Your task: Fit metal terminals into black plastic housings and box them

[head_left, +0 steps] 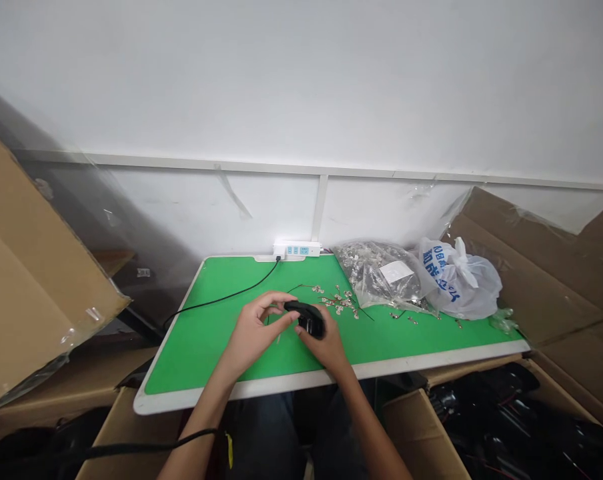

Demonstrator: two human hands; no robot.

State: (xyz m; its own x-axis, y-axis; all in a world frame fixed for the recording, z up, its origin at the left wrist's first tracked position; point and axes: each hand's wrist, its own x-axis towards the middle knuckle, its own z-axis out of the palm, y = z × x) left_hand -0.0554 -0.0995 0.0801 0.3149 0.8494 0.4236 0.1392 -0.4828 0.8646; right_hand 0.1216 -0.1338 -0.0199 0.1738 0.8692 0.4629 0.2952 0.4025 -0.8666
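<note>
Over the green-topped table [206, 360], both my hands hold a glossy black rounded plastic part [310, 321]; its exact kind I cannot make out. My left hand [254, 327] pinches its left end between thumb and fingers. Around its right side wraps my right hand [329, 343], the thumb at the near edge and most fingers hidden behind. Just beyond the part lie several small round metallic pieces with thin red and black wires [339, 303].
A white power strip [297, 249] with a black cable stands against the wall. A clear bag of small parts [376, 270] and a tied white bag [464, 283] are at the back right. Cardboard boxes flank the table; the right one holds glossy black parts [521, 427].
</note>
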